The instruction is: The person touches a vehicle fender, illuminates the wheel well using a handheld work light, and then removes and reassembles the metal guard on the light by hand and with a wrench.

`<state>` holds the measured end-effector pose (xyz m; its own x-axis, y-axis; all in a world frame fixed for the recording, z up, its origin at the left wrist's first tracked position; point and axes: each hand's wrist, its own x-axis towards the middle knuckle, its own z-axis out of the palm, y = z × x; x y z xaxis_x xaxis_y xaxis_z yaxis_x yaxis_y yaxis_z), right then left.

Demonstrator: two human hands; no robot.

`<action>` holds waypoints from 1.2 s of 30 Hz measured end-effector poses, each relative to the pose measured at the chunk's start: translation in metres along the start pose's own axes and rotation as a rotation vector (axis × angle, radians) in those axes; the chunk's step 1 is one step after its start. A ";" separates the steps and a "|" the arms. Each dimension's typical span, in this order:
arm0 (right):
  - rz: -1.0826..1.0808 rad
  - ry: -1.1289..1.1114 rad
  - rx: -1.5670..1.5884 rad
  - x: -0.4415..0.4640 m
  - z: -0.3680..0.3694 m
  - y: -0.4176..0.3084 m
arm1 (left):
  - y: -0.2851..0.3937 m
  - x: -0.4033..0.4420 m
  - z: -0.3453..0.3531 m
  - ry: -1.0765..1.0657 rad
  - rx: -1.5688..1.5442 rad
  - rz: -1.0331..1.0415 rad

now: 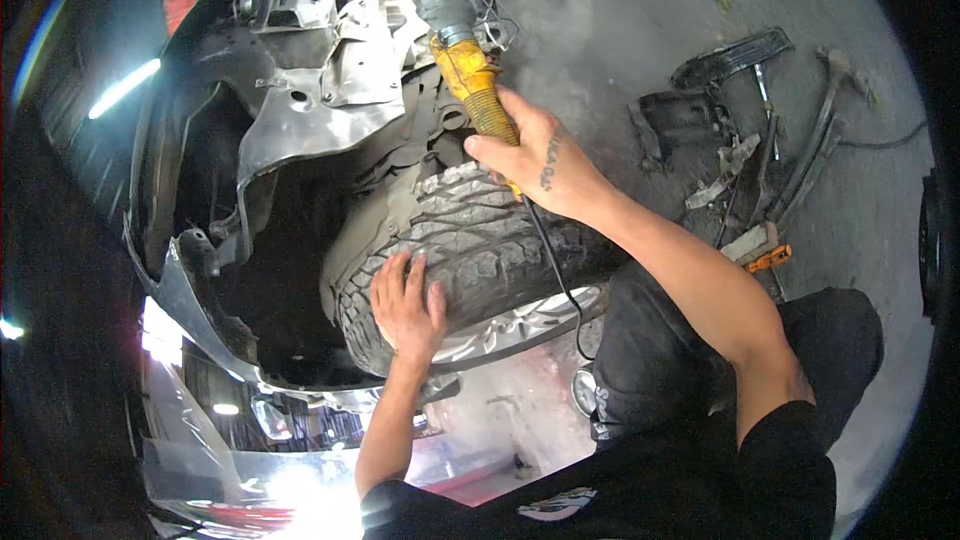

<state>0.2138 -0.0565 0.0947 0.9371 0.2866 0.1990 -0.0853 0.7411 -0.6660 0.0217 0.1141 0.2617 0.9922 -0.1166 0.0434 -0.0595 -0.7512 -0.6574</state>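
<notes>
Dangling, the cord (552, 262) could be snagged, the tool (463, 65) gripped in the right hand (548, 152) jerked, left hand (407, 310) splayed on tire (490, 255)!

On your right, your scuffed grey floor (590, 30) carries scattered pieces: a long black part (735, 55), a boxy black part (680, 125) near it, a curved dark strip (812, 145), a crumpled pale scrap (722, 172) and an orange-handled tool (768, 259).

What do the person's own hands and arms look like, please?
The left hand and right hand are both ungloved. Dark lettering, too small to read surely, marks the right one near the wrist. Short black sleeves leave the forearms bare.
</notes>
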 end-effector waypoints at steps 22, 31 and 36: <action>0.014 -0.011 0.024 0.001 -0.005 -0.002 | 0.003 0.004 -0.002 -0.005 0.028 0.013; -0.083 0.022 -0.034 0.003 -0.005 -0.001 | 0.003 0.004 -0.001 0.002 0.037 0.019; -0.124 0.045 -0.014 0.005 -0.004 0.004 | 0.002 0.004 0.000 0.000 0.034 0.024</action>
<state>0.2198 -0.0543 0.0898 0.9546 0.1657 0.2476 0.0362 0.7605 -0.6484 0.0254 0.1116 0.2605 0.9905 -0.1348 0.0272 -0.0799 -0.7256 -0.6835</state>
